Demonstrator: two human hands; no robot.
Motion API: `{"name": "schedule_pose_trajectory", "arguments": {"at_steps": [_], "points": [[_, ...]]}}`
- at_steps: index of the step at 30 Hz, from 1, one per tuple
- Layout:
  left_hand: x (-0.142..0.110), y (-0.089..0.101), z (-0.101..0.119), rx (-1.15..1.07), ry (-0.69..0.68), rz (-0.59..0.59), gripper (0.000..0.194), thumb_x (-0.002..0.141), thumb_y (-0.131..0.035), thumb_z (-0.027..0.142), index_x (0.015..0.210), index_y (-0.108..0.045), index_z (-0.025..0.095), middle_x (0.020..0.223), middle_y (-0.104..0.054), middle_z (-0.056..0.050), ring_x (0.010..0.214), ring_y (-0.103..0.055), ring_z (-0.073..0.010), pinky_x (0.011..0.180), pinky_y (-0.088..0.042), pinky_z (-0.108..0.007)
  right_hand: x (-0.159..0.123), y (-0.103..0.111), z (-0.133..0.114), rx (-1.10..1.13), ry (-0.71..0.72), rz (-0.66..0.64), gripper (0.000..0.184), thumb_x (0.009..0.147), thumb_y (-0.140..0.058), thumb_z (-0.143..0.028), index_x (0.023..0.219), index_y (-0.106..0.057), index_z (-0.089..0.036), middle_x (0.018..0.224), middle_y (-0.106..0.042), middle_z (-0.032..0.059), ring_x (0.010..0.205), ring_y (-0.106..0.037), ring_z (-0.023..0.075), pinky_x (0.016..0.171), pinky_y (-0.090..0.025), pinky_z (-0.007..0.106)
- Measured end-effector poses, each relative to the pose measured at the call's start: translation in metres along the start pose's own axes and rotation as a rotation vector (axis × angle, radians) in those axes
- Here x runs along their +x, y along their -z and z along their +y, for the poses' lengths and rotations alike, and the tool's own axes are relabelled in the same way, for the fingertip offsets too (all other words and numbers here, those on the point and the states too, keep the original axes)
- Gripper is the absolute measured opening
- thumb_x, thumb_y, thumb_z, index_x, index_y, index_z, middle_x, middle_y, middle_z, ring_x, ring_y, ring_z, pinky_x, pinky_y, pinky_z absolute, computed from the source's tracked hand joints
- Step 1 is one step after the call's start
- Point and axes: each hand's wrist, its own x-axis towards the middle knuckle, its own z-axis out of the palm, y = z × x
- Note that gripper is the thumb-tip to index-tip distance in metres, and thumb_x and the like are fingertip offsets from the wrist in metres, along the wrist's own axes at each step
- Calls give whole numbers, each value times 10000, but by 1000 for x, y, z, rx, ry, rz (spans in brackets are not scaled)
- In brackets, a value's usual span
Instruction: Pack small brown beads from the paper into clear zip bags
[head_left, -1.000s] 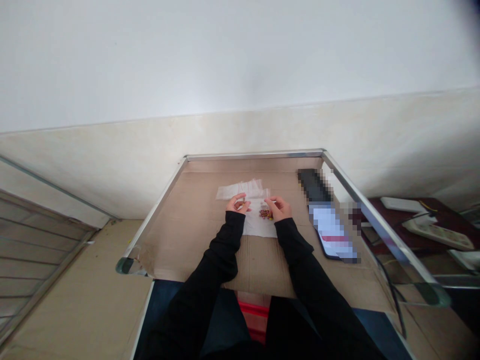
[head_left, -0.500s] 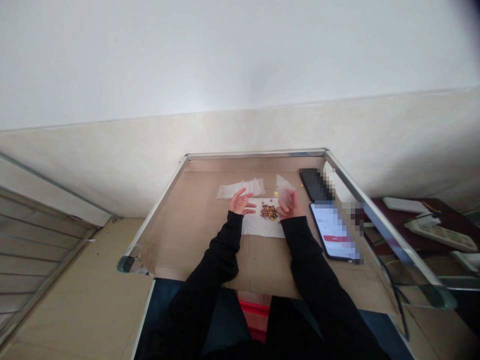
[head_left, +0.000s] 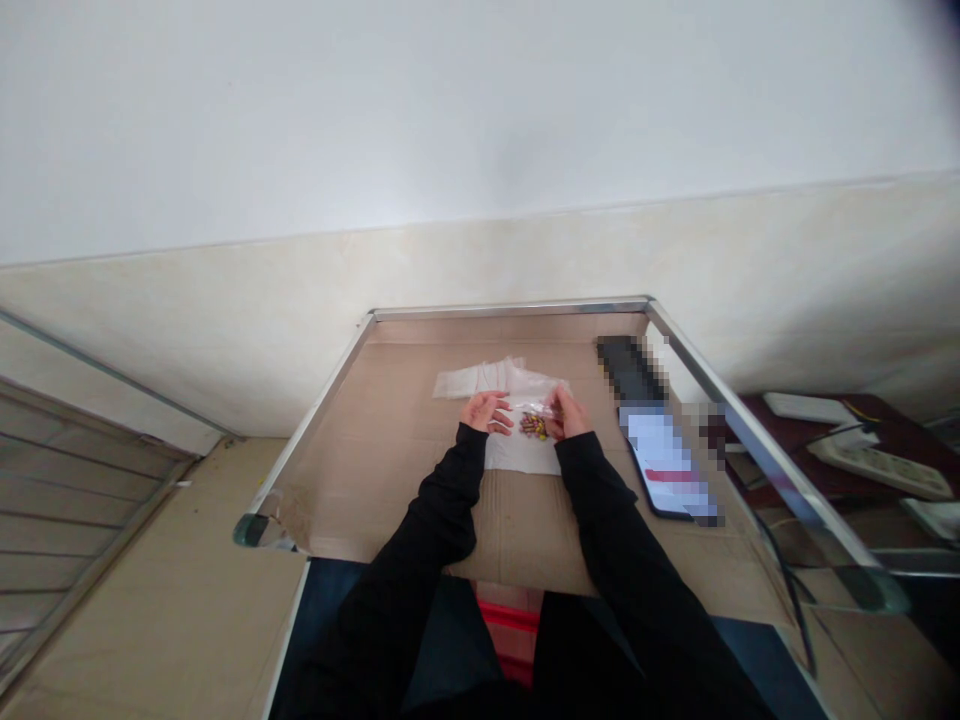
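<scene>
My left hand [head_left: 486,411] rests on the white tissue [head_left: 517,455] with its fingers spread, fingertips near a pile of small red and yellow capsules [head_left: 533,427]. My right hand [head_left: 568,413] is closed on a small clear plastic bag [head_left: 534,388], which it holds over the capsule pile. A stack of more clear bags [head_left: 474,378] lies just beyond my left hand. Both arms wear black sleeves.
All this lies on cardboard [head_left: 390,440] covering a metal-framed table [head_left: 319,400]. Two phones lie at the right, one dark [head_left: 628,368], one with a lit screen [head_left: 666,462]. A cable [head_left: 780,575] runs off the right side. A power strip [head_left: 877,468] sits on a dark side table.
My right hand came back from the right with a clear bag and now holds it over the capsules. My left hand stayed on the tissue, fingers open.
</scene>
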Motion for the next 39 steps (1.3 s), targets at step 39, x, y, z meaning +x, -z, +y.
{"name": "schedule_pose_trajectory", "arguments": {"at_steps": [39], "points": [[60,113,15,652,-331,722,304,653,-526,229,939,-552,129,628,-548,-22,456,-449,-67,455,-396,-197,-11,-7,5,-1311,232,-41,271,772,-385,-391,704,-554,-191,790,-539,32,575,-455,109,465,-229,217]]}}
